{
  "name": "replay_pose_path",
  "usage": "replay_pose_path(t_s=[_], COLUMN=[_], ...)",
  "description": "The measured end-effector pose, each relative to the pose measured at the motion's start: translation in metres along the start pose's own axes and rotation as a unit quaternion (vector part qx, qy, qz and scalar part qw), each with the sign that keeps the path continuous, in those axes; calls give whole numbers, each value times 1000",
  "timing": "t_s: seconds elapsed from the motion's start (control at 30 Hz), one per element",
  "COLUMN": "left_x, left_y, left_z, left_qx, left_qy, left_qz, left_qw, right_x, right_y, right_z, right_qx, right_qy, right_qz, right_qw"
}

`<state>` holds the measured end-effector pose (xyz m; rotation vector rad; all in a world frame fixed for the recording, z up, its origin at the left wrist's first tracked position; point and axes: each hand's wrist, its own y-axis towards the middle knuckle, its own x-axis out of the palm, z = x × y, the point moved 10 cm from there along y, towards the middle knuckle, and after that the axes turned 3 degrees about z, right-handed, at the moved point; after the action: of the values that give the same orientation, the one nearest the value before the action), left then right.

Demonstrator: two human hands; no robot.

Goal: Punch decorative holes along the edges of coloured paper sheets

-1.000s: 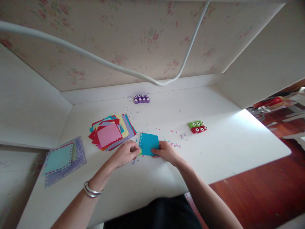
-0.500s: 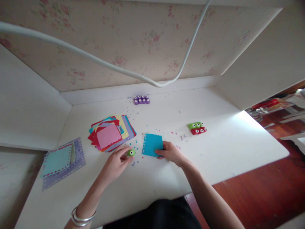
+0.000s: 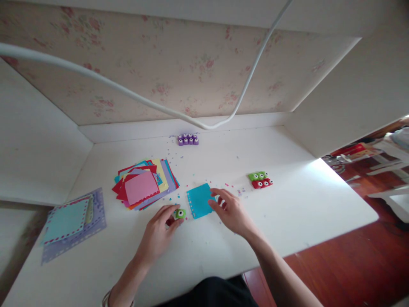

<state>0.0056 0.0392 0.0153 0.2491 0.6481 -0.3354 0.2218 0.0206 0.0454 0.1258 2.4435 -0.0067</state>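
My left hand point(image 3: 161, 228) grips a small green paper punch point(image 3: 180, 213) between thumb and fingers, just left of the blue paper. The blue sheet point(image 3: 200, 201) lies on the table, slightly turned, with small holes punched along its left edge. At the sheet's right side is my right hand point(image 3: 231, 212), fingers apart. Its thumb and forefinger tips are at the paper's right edge; whether they press on it I cannot tell.
A pile of coloured paper point(image 3: 142, 187) lies to the left. Beyond it are hole-edged lilac and pale blue sheets point(image 3: 68, 219). Purple punches point(image 3: 188, 140) stand near the wall, green and red punches point(image 3: 261, 180) to the right. Punched bits dot the table; a white cable point(image 3: 153, 102) hangs across.
The blue sheet has turned a little anticlockwise. My right hand has loosened from its edge, with the fingers now spread. The punch stays in my left hand. The camera view has shifted slightly.
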Motion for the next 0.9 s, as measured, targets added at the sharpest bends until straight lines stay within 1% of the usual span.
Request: replay_pose_path(t_s=[0.07, 0.1, 0.17, 0.23, 0.3, 0.37, 0.4, 0.43, 0.5, 0.53, 0.57, 0.6, 0.67, 0.7, 0.73, 0.77, 0.8, 0.83, 0.9], left_x=[5, 8, 14, 20, 26, 33, 36, 39, 41, 42, 42, 43, 46, 48, 49, 49, 50, 49, 48], left_y=[2, 4, 7, 9, 9, 9, 9, 9, 10, 9, 8, 7, 4, 3, 2, 2, 2, 2, 3], left_z=[14, 22, 38, 51, 61, 68, 69, 68, 62, 58, 53, 48, 39, 35, 33, 30, 29, 28, 28], left_qx=[11, 23, 60, 103, 142, 170, 175, 176, 166, 159, 154, 151, 150, 152, 153, 155, 155, 155, 152], left_qy=[9, 14, 27, 39, 55, 74, 83, 92, 108, 116, 125, 133, 145, 148, 150, 151, 150, 149, 143], left_qz=[-1, -3, -1, 2, 3, 4, 5, 8, 22, 28, 34, 37, 37, 35, 35, 36, 36, 38, 41], left_qw=[1000, 1000, 998, 994, 988, 983, 981, 980, 980, 980, 980, 979, 977, 977, 976, 976, 976, 976, 977], right_x=[19, 26, 33, 33, 31, 25, 19, 9, -21, -43, -69, -100, -154, -176, -193, -205, -212, -216, -213], right_y=[-9, -13, -18, -18, -17, -16, -15, -14, -9, -7, -6, -7, -11, -11, -10, -9, -6, -4, 2], right_z=[-25, -35, -48, -49, -44, -34, -26, -15, 19, 41, 66, 91, 136, 154, 169, 183, 194, 204, 217], right_qx=[-48, -70, -93, -89, -73, -53, -37, -16, 45, 83, 123, 155, 193, 203, 210, 221, 234, 247, 269], right_qy=[60, 77, 91, 93, 89, 82, 81, 84, 101, 114, 127, 136, 127, 102, 72, 46, 24, 5, -21], right_qz=[-72, -96, -108, -94, -85, -80, -73, -60, -12, 33, 92, 165, 278, 315, 336, 344, 343, 337, 310], right_qw=[994, 990, 986, 987, 990, 992, 993, 995, 994, 989, 980, 965, 932, 922, 915, 911, 909, 909, 912])
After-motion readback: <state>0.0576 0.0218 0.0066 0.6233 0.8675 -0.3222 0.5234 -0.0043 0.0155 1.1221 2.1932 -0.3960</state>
